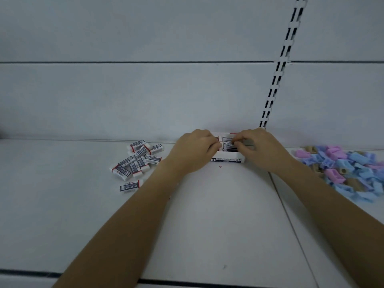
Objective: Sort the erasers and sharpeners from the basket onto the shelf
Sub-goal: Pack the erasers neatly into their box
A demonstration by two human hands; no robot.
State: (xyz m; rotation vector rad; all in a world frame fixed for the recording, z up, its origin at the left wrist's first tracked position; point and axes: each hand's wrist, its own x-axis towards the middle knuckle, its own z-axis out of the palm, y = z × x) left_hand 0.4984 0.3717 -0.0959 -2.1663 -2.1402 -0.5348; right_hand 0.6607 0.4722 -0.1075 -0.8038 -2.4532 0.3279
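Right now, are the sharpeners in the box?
No, the sharpeners lie in a loose pile on the shelf, right of the box.

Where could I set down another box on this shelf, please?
Bare shelf: left of the loose erasers, and before the eraser box between the forearms. Crowded: that box under left hand and right hand, the sharpener pile.

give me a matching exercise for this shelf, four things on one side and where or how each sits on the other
1 loose erasers
2 eraser box
3 sharpeners
4 slotted upright

a pastel heap, far right
b open, in the middle
c black slots, rising above the rest
d scattered, left

Pairs: 1-d, 2-b, 3-a, 4-c
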